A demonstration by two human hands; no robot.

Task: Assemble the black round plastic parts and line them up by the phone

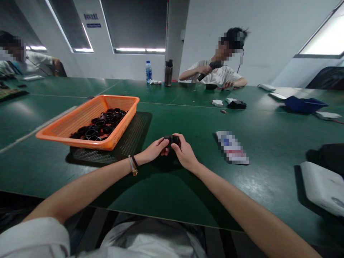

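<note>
Black, small part (172, 141) in the head view: left hand (156, 149) and right hand (186, 150) both hold it, each grip pinched on it, over the green worktop (161, 193). From it, an orange basket (91, 144) of black rings (100, 124) stands at ten o'clock, a blurred pale item (232, 147) at three, a co-worker (221, 74) at one.
</note>
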